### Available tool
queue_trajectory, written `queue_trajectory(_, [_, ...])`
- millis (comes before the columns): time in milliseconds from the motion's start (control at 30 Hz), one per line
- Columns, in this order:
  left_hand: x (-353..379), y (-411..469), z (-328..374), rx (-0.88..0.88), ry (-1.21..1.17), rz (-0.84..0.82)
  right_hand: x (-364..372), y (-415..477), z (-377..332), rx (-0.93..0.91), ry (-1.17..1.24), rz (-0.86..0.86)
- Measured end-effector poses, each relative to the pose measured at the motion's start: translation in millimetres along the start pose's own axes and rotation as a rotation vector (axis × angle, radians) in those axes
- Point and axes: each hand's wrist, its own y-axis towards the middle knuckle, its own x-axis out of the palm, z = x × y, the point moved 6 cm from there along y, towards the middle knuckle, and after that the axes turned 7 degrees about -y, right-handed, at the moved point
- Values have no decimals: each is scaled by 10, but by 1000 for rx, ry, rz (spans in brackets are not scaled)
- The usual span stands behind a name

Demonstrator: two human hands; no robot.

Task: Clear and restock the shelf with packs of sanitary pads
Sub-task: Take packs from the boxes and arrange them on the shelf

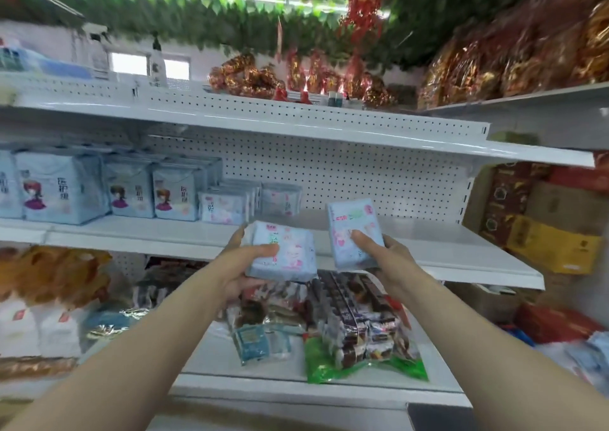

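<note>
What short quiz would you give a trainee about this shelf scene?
1. True or false: the left hand grips one pad pack; the right hand grips a second pad pack.
2. The large cartoon-girl packs stand: A) at the left of the middle shelf; B) on the top shelf; C) on the floor.
3. Fill in: the middle shelf's bare stretch lies to the ___ of its stocked small packs.
Key: 1 true; 2 A; 3 right.

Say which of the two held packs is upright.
The right pack, gripped by the right hand: it stands tall on its short end. The left pack, in the left hand, is held slanted, face up.
</note>
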Motion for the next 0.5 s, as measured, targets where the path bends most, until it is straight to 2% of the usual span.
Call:
queue_trajectory(167, [106, 405, 243, 41, 145, -37, -70, 609, -239, -25, -27, -57])
queue_trajectory(500, [267, 1356, 540, 112, 731, -61, -95, 1433, -317, -48, -189, -131])
